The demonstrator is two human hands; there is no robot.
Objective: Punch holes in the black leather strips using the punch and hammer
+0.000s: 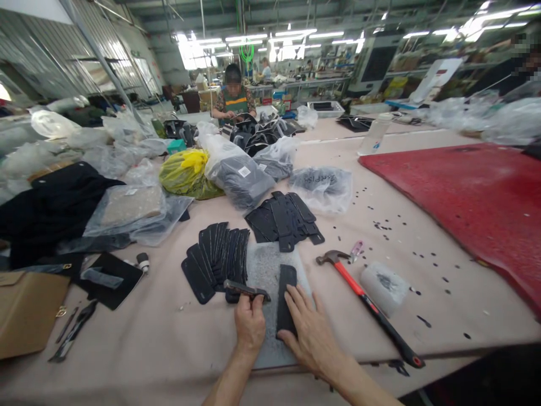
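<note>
My left hand grips a dark metal punch tool that lies sideways over a grey stone slab. My right hand lies flat with fingers spread on a black strap-shaped piece on the slab. A fanned row of the same black pieces lies just left of the slab. Another heap of black pieces lies behind it. A hammer with a red and black handle rests right of my right hand.
A red mat covers the table's right side, with small black punched scraps scattered before it. Plastic bags of material and black cloth crowd the left and middle. A cardboard box sits at front left. A person works at the far end.
</note>
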